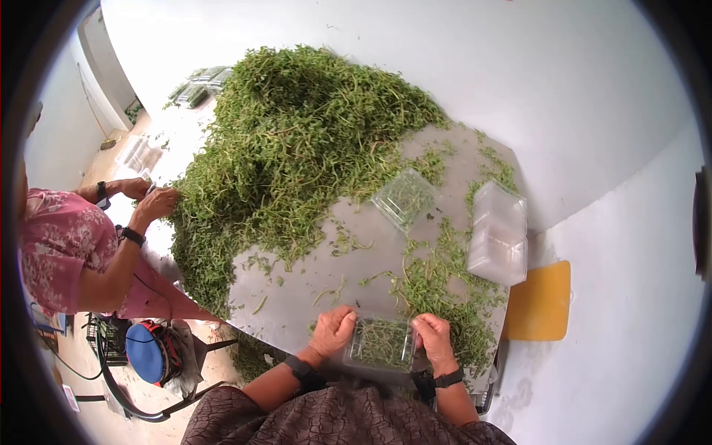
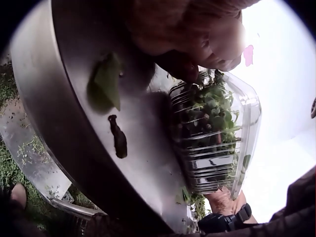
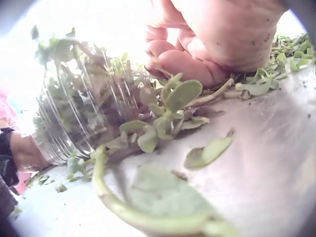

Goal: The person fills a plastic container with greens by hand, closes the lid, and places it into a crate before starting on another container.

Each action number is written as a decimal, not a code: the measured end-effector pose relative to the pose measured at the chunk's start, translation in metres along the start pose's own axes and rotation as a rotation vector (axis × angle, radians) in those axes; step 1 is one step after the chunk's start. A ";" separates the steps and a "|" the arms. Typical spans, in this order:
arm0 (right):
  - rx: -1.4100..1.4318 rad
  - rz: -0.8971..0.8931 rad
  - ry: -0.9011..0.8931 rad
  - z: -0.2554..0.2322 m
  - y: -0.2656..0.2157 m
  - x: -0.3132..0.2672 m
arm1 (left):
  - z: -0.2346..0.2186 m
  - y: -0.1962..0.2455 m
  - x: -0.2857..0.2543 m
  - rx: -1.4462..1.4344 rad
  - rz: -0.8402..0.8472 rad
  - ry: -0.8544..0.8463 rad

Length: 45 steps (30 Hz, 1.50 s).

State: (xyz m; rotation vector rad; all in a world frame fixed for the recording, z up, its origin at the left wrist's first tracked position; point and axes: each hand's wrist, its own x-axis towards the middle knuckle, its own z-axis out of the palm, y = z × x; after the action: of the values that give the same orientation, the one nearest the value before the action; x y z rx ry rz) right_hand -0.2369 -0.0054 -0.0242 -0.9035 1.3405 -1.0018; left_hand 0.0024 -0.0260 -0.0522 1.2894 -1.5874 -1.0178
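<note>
At the near edge of the tabletop (image 1: 311, 282) the person holds a clear plastic box (image 1: 382, 343) filled with green sprigs, one hand at each end. The left hand (image 1: 334, 330) has its fingers curled over the left end of the box, its grip clamped on the plastic; the left wrist view shows the fingers (image 2: 207, 49) pressed against the ribbed lid of the box (image 2: 215, 136). The right hand (image 1: 432, 337) clasps the right end of the box the same way, and in the right wrist view its fingers (image 3: 182, 61) are bent down beside the box (image 3: 84, 113), with loose sprigs (image 3: 168, 111) lying on the tabletop just beside them. Both wrists carry a dark band.

Beyond the box, toward the far side of the tabletop, lies a big pile of greens (image 1: 289, 141) that covers most of the surface. Between the pile and the box sits an empty clear tray (image 1: 404, 196). To the right of the box and farther back, near the right edge of the tabletop, stands a stack of clear boxes (image 1: 498, 233). A yellow board (image 1: 541, 300) lies on the floor just right of the tabletop. At the left side of the pile a second person in a pink flowered top (image 1: 55, 248) has both hands at the edge of the greens.
</note>
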 end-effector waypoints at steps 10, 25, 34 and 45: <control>-0.027 0.017 -0.064 -0.002 -0.003 0.005 | -0.001 -0.002 0.000 -0.019 -0.017 0.013; -0.101 0.018 0.054 0.013 -0.037 -0.002 | -0.013 -0.001 0.028 -0.210 -0.158 -0.085; -0.216 -0.391 0.201 0.032 -0.118 -0.052 | -0.059 0.118 0.045 0.049 0.551 0.128; -0.663 -0.959 0.341 0.037 -0.149 -0.105 | -0.093 0.157 0.021 0.001 0.783 0.036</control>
State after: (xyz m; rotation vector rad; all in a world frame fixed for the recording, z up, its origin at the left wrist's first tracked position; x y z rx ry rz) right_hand -0.2049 0.0427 0.1524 -2.0688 1.5738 -1.4951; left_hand 0.0381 -0.0316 0.1276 0.5693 -1.8295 -0.4887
